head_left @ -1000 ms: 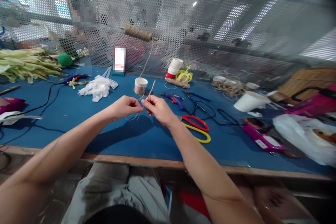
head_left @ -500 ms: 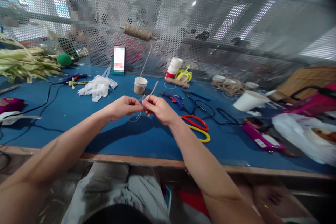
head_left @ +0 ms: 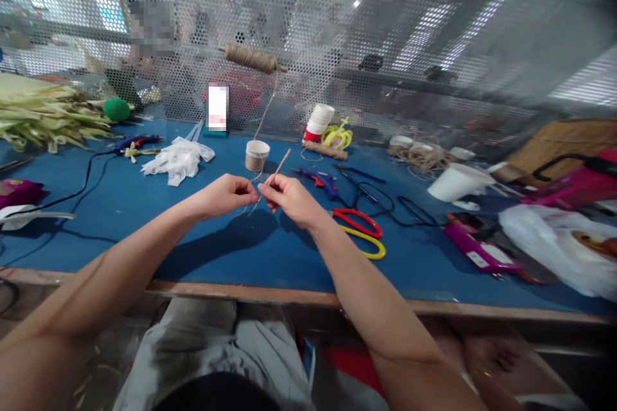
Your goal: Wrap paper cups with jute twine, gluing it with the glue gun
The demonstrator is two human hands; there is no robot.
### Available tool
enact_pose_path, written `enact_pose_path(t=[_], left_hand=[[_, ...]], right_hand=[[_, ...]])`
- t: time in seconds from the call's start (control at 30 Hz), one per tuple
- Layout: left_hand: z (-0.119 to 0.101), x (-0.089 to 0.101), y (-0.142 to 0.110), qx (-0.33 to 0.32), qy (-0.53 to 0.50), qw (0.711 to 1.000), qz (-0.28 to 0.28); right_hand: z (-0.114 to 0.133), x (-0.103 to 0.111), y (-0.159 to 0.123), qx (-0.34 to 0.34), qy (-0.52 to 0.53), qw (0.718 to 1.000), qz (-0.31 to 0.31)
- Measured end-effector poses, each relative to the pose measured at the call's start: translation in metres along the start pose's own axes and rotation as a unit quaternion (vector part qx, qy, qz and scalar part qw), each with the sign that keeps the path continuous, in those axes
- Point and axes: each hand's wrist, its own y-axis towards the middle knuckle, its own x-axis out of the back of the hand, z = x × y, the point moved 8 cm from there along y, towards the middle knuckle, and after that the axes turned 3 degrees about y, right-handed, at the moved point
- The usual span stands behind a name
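My right hand [head_left: 292, 200] pinches a thin tan stick [head_left: 282, 166] that points up and away, its tip bare above the fingers. Just to the left, my left hand [head_left: 225, 195] is closed in a pinch on thin twine at the lower end of the stick; the fingertips hide most of it. Twine [head_left: 268, 106] runs down from a brown spool [head_left: 250, 58] on the mesh into a small white-rimmed cup [head_left: 257, 155] behind my hands. A loose end of twine hangs below the fingertips.
Scissors [head_left: 364, 232] with red and yellow handles lie right of my right hand. Beyond are a blue glue gun [head_left: 318, 181], a yellow pumpkin-shaped frame [head_left: 338, 136] and stacked white cups [head_left: 321, 121]. White netting [head_left: 177, 159] and husk-like strips [head_left: 48, 112] lie left. A perforated screen [head_left: 299, 26] stands behind.
My left hand has shifted slightly left, so a small gap shows between the two hands' fingertips. My right hand stays nearly in place with the stick.
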Motion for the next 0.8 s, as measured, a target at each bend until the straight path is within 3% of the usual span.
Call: enact_pose_path(t=[0.33, 0.8], left_hand=[[0.009, -0.005, 0.001, 0.032, -0.106, 0.994, 0.006], [0.004, -0.001, 0.001, 0.006, -0.053, 0.998, -0.027]], right_hand=[[0.001, 0.0, 0.0, -0.002, 0.006, 1.0, -0.006], [0.003, 0.005, 0.0, 0.022, -0.092, 0.994, -0.051]])
